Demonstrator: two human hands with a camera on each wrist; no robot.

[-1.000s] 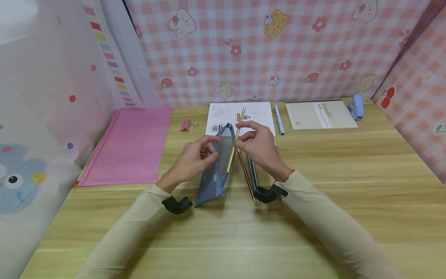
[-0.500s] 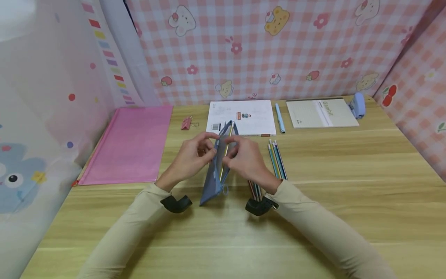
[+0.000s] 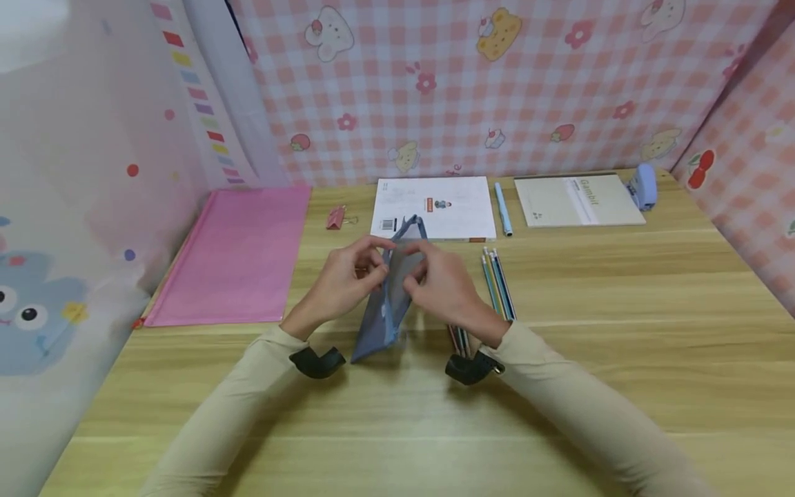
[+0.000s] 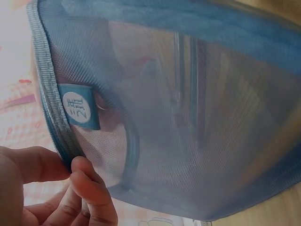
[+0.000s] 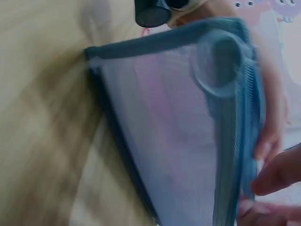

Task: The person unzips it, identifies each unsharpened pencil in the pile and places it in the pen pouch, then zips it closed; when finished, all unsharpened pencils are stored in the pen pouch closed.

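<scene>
A blue mesh zip pouch [image 3: 373, 321] stands tilted over the wooden table with its zipped mouth spread. My left hand [image 3: 348, 273] pinches the left rim between thumb and fingertips, close to a small round-logo tag [image 4: 78, 107]. Bent at the mouth, the fingers of my right hand [image 3: 444, 279] are right at the opposite rim; I cannot tell whether they pinch anything. The right wrist view shows a pull ring [image 5: 218, 63] at the zip's end. A blurred yellowish streak shows through the mesh in the left wrist view. Several pencils [image 3: 497, 283] lie beside and under my right wrist.
Along the back lie a pink binder clip [image 3: 336, 217], a white book [image 3: 404, 197], a light blue pen [image 3: 504, 210], a notebook [image 3: 546, 200] and a lilac stapler [image 3: 646, 186]. A pink folder [image 3: 232, 255] lies at left. Checked cloth hangs behind.
My right hand has lowered a yellow pencil into the pouch's mouth, and the pencil has dropped from the head view. The left hand keeps its pinch on the rim.
</scene>
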